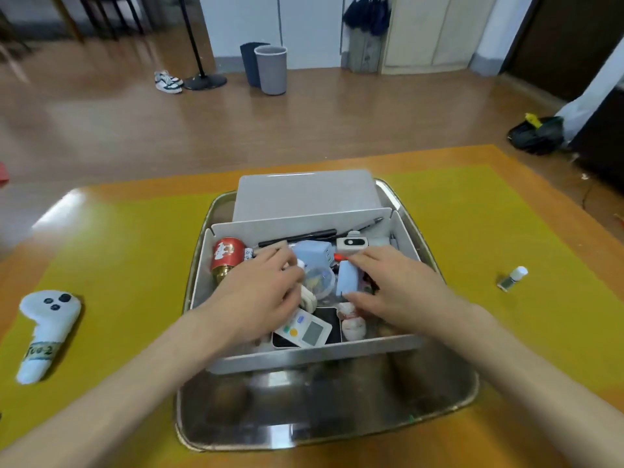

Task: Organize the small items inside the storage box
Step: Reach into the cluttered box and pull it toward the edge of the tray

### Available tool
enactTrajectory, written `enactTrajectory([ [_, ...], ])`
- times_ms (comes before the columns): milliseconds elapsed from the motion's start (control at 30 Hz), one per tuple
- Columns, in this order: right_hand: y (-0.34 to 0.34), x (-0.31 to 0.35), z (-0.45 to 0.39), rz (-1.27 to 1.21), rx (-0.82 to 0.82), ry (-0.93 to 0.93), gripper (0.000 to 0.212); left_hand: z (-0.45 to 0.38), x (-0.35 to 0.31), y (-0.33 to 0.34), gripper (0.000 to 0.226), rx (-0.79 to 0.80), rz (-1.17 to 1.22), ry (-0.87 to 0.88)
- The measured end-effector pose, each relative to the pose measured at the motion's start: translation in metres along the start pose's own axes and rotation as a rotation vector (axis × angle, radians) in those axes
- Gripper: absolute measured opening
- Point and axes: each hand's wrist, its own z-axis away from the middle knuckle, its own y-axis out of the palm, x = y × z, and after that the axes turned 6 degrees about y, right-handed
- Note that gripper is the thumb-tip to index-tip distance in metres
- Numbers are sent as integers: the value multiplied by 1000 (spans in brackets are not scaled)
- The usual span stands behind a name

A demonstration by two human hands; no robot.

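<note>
A white storage box (304, 354) sits in a metal tray (324, 413) on the table. Inside lie a red tin (227, 256), a light blue charger (312, 252), a clear round case (319, 280), black pens (304, 238), a white gadget with a black oval (353, 243) and a white timer (305, 329). My left hand (260, 292) reaches into the box's left half, fingers curled over small white items. My right hand (391, 285) grips a pale blue rectangular item (347, 278) between thumb and fingers.
The box's white lid (304, 194) leans behind the box. A white plush controller (45, 327) lies on the yellow mat (118, 265) at left. A small vial (513, 278) lies on the mat at right. The floor beyond holds bins and shoes.
</note>
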Motion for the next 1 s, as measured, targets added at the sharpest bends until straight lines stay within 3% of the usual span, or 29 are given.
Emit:
enactTrajectory([
  [33, -3, -4, 4, -15, -29, -19, 55, 1, -5, 1, 29, 11, -13, -15],
  [100, -20, -23, 16, -134, -242, 62, 43, -3, -11, -2, 30, 33, -41, -45],
  [167, -30, -60, 44, -166, -480, 259, 33, -2, -23, -5, 28, 85, 75, -116],
  [233, -38, -95, 67, -97, -598, 471, 40, -1, -31, -6, 33, 125, 133, -172],
  [367, -33, -138, 82, 19, -513, 674, 68, -7, -42, -1, 46, 200, 103, -230],
  [500, -17, -154, 81, -154, -260, 813, 65, 2, -50, -5, 47, 210, 225, -249],
  [600, -13, -159, 68, -184, -155, 808, 34, 12, -41, -8, 52, 294, 200, -212],
  [767, -21, -149, 52, -172, -220, 727, 24, 22, -36, -4, 50, 263, 167, -202],
  [900, -57, -113, 48, -421, -456, 420, 12, 24, -40, -1, 47, 152, 188, -197],
  [1000, -75, -70, 52, -606, -456, 208, 14, 29, -40, 3, 47, 94, 216, -197],
])
